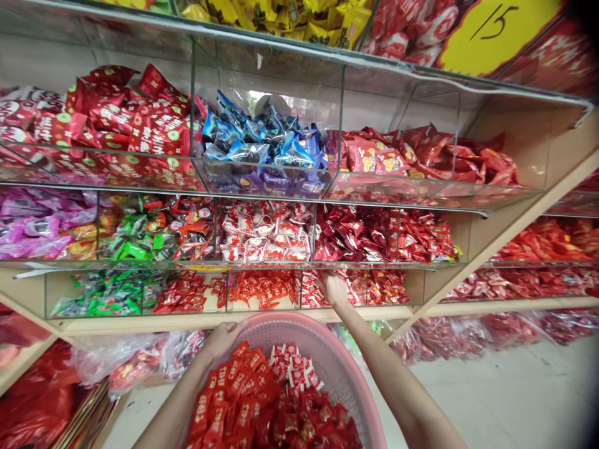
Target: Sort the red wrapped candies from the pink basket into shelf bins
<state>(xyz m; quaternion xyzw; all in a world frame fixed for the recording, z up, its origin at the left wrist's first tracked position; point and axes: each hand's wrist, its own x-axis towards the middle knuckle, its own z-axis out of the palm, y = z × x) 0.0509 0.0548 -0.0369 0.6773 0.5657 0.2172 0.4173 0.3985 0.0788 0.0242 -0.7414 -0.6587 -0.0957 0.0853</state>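
Observation:
My left hand (222,337) grips the far rim of a pink plastic basket (322,349) held low in front of me. The basket holds several red and red-and-white wrapped candies (262,399). My right hand (334,290) reaches into the lowest clear bin of the shelf, among red-and-white wrapped candies (311,290). Its fingers are buried in the packets, so I cannot see whether they hold any.
Tiered clear acrylic bins (262,187) hold red, blue (262,146), green (135,240) and purple (32,221) wrapped candies. A yellow price sign reading 15 (491,31) sits top right. Bagged stock lies under the shelf. Pale floor (505,393) stretches at the right.

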